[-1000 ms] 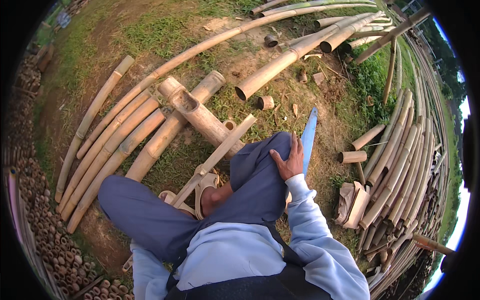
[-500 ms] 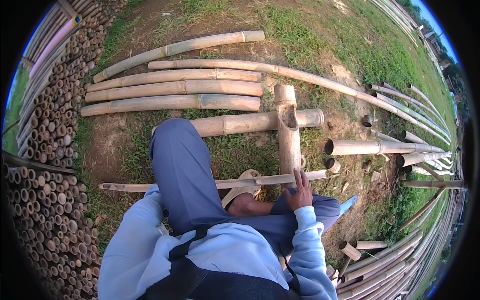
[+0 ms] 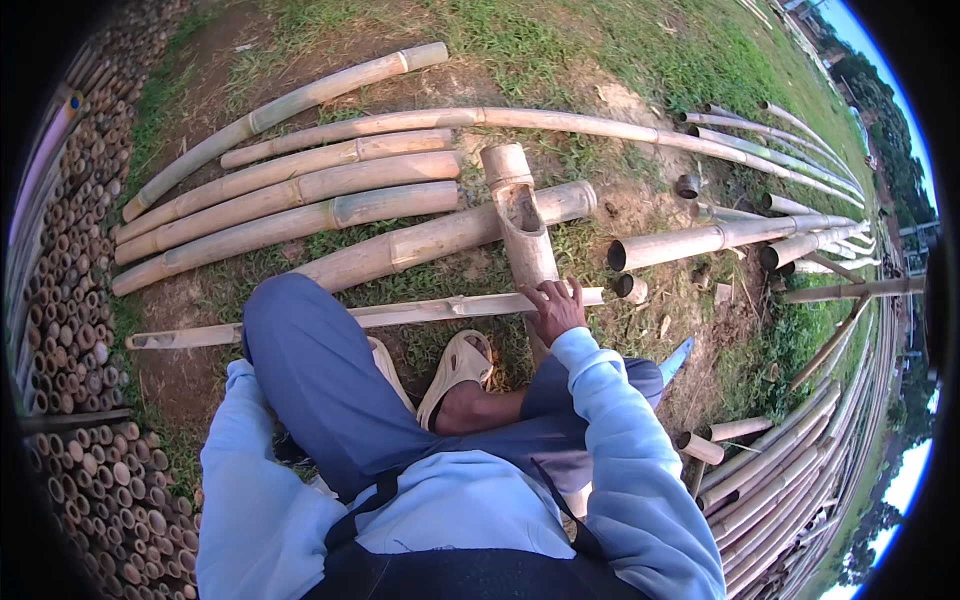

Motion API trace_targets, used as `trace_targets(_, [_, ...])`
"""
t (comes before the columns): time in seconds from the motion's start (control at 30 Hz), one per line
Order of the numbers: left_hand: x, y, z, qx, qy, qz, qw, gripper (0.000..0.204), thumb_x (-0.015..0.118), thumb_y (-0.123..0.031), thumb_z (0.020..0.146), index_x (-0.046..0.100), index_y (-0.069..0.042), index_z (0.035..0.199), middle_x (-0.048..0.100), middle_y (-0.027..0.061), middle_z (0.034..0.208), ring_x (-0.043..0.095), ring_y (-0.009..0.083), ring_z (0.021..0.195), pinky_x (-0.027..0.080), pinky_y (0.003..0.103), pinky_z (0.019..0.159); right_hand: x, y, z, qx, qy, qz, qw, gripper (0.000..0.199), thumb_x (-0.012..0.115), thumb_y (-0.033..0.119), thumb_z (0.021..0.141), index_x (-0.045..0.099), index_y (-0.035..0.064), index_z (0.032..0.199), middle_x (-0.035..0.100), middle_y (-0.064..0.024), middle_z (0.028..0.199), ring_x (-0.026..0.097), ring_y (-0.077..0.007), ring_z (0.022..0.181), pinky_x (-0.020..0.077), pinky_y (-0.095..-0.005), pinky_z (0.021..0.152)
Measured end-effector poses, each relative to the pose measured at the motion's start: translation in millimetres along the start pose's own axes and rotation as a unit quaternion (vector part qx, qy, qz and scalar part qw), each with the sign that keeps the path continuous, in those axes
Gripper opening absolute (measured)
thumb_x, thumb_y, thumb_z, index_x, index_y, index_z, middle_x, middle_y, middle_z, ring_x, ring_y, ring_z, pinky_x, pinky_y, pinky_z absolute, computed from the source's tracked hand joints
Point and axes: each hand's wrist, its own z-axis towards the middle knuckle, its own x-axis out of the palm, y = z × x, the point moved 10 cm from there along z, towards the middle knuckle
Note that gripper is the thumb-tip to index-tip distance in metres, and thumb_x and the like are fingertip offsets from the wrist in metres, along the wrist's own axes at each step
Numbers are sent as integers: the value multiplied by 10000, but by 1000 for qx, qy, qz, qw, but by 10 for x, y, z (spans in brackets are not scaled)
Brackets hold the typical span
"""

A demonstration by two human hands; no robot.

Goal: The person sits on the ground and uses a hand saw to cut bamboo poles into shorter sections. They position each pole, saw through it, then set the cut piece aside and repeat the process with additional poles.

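I sit on the ground with my legs in blue trousers folded in front of me. My right hand (image 3: 553,308) lies on a long split bamboo strip (image 3: 400,312) that runs across in front of my knees, with the fingers curled over it. Just beyond the hand, a short notched bamboo log (image 3: 520,215) rests across a thick bamboo pole (image 3: 420,243). My left sleeve (image 3: 240,450) drops behind my left knee, and the hand itself is hidden. A beige sandal (image 3: 455,365) is on my foot. A blue flat blade-like tool (image 3: 676,360) lies by my right knee.
Several long bamboo poles (image 3: 290,195) lie side by side on grass and dirt ahead. A stack of bamboo ends (image 3: 70,310) walls the left side. More poles (image 3: 800,470) are piled at the right, with short cut pieces (image 3: 632,288) scattered nearby.
My head has turned left, so the stacked bamboo ends came into view. My right hand left my knee beside the blue tool and now sits on the split strip.
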Motion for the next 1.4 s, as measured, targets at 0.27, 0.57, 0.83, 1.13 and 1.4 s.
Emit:
trace_targets(0.27, [-1094, -450, 1130, 90, -21, 142, 985, 140, 676, -61, 791, 581, -57, 894, 584, 73, 724, 584, 252, 653, 482, 389, 604, 162, 36, 216, -79, -24, -53, 995, 514, 784, 273, 783, 668, 224, 1282, 614, -46, 1103, 568, -263, 1104, 456, -432, 984])
trace_targets(0.57, [-2461, -3037, 1955, 234, -230, 207, 922, 241, 747, -197, 771, 590, -16, 744, 635, 199, 728, 649, 356, 722, 514, 435, 690, -387, -393, 1079, 216, -204, 164, 941, 639, 680, 506, 916, 552, 113, 1404, 566, -149, 1301, 512, -346, 1251, 337, -496, 1094])
trace_targets(0.83, [-1690, -4544, 3213, 368, -275, 166, 873, 363, 805, -179, 803, 613, -93, 1099, 657, 130, 1150, 609, 346, 1132, 478, 453, 1000, -90, -484, 1348, 320, -193, 139, 917, 829, 615, 596, 906, 367, 123, 1540, 423, -188, 1459, 377, -377, 1395, 162, -581, 1179])
trace_targets(1.13, [-1161, -5272, 4255, 239, -216, 244, 915, 803, 811, -399, 789, 492, -83, 1455, 580, 163, 1430, 524, 348, 1346, 411, 472, 1132, -84, -469, 1339, 342, -139, 97, 924, 927, 608, 656, 885, 300, 117, 1573, 390, -192, 1496, 361, -366, 1424, 171, -610, 1178])
trace_targets(1.4, [-1222, -5556, 3856, 284, -146, 321, 892, 822, 819, -362, 733, 516, -59, 1434, 615, 217, 1364, 587, 376, 1268, 462, 503, 1077, -37, -507, 1320, 371, -106, 61, 920, 1027, 728, 600, 819, 257, 102, 1584, 391, -194, 1497, 364, -362, 1427, 170, -589, 1172])
